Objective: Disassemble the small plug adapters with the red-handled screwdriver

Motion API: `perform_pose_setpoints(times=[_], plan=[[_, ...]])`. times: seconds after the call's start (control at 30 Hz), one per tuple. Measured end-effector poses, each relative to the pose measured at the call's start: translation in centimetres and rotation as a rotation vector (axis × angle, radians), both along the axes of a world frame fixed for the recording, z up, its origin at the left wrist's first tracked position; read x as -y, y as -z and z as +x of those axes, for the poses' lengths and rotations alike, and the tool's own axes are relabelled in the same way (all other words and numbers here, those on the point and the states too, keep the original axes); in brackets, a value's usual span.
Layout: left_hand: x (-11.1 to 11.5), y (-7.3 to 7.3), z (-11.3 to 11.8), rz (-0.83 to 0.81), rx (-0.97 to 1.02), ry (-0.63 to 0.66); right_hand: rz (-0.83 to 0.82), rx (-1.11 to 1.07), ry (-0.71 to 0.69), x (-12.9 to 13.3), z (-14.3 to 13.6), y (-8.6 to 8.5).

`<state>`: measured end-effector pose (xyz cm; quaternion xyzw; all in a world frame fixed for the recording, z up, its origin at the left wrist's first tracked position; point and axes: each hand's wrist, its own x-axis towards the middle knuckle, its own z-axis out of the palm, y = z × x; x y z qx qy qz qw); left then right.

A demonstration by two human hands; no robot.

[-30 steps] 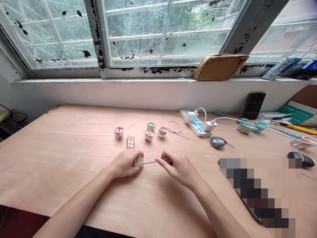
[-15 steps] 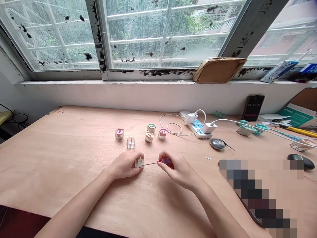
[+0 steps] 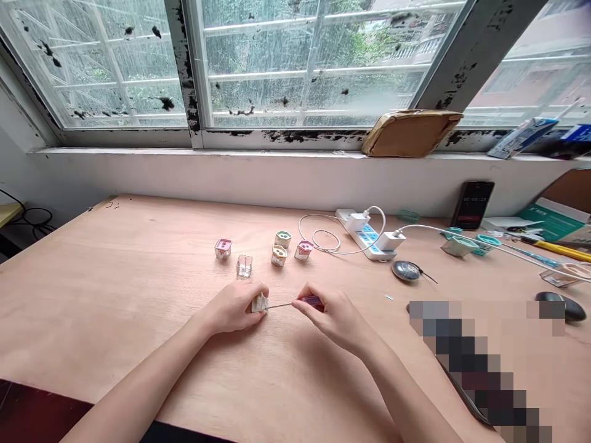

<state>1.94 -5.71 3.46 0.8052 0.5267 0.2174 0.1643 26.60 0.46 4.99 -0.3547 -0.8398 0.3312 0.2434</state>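
Note:
Between the thumb and fingers of my left hand [image 3: 237, 306] is a small whitish block [image 3: 259, 302], held low over the table. My right hand [image 3: 325, 311] grips the dark red-purple handle of a screwdriver [image 3: 281, 305]; its thin metal shaft points left and its tip meets the block's right side. Just beyond my left hand stands a clear open case [image 3: 244, 266]. Farther back are small clear cases with coloured tops: a pink one [image 3: 223, 248] at left, then a green one [image 3: 283, 239], an orange one [image 3: 279, 255] and another pink one [image 3: 303, 250].
A white power strip [image 3: 369, 237] with plugs and looping cable lies at the back. To the right are a dark round object [image 3: 406, 270], a computer mouse [image 3: 561, 304], teal cups [image 3: 462, 245] and a leaning phone [image 3: 473, 205]. Blurred squares cover the lower right.
My right hand's fingers have shifted slightly on the screwdriver handle, its tip still at the block. The whole view has moved a little; the cases stay where they were.

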Motion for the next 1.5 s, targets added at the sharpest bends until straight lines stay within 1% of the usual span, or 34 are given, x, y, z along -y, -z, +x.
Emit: perform_pose_setpoints(times=[0.1, 0.27, 0.37, 0.43, 0.5, 0.6, 0.67, 0.77, 0.9, 0.97, 1.1, 1.17, 1.3, 1.5], plan=[[0.0, 0.1, 0.0, 0.005, 0.001, 0.002, 0.027, -0.002, 0.05, -0.1, -0.1, 0.3], [0.0, 0.1, 0.0, 0.005, -0.01, -0.004, -0.048, -0.067, -0.037, 0.0, -0.2, -0.1], [-0.1, 0.1, 0.0, 0.02, -0.015, 0.004, -0.034, -0.073, -0.002, -0.1, -0.3, 0.1], [-0.2, 0.3, -0.1, 0.055, -0.016, 0.031, 0.024, -0.061, 0.053, -0.2, -0.5, 0.4], [-0.3, 0.6, -0.2, 0.098, -0.022, 0.077, 0.066, -0.046, 0.07, -0.2, -0.6, 0.5], [-0.6, 1.1, -0.4, 0.133, -0.023, 0.139, 0.024, -0.053, 0.038, -0.1, -0.5, 0.3], [-0.6, 1.1, -0.4, 0.14, -0.026, 0.157, -0.014, -0.074, 0.021, 0.0, -0.5, 0.2], [-0.6, 1.0, -0.4, 0.155, -0.043, 0.159, -0.037, -0.102, 0.047, 0.0, -0.6, 0.3], [-0.5, 0.8, -0.2, 0.172, -0.052, 0.152, -0.005, -0.095, 0.119, -0.1, -1.0, 0.5], [-0.5, 0.7, -0.2, 0.172, -0.055, 0.151, -0.013, -0.106, 0.102, -0.1, -1.0, 0.6], [-0.4, 0.8, -0.3, 0.172, -0.061, 0.147, -0.114, -0.174, 0.029, -0.2, -0.8, 0.7], [-0.4, 0.9, -0.3, 0.172, -0.055, 0.144, -0.141, -0.178, 0.045, -0.2, -0.9, 0.8], [-0.4, 0.9, -0.4, 0.155, -0.02, 0.145, -0.113, -0.179, 0.116, -0.3, -1.1, 1.1], [-0.5, 0.9, -0.4, 0.131, 0.016, 0.149, -0.147, -0.223, 0.141, -0.3, -1.3, 1.2]])
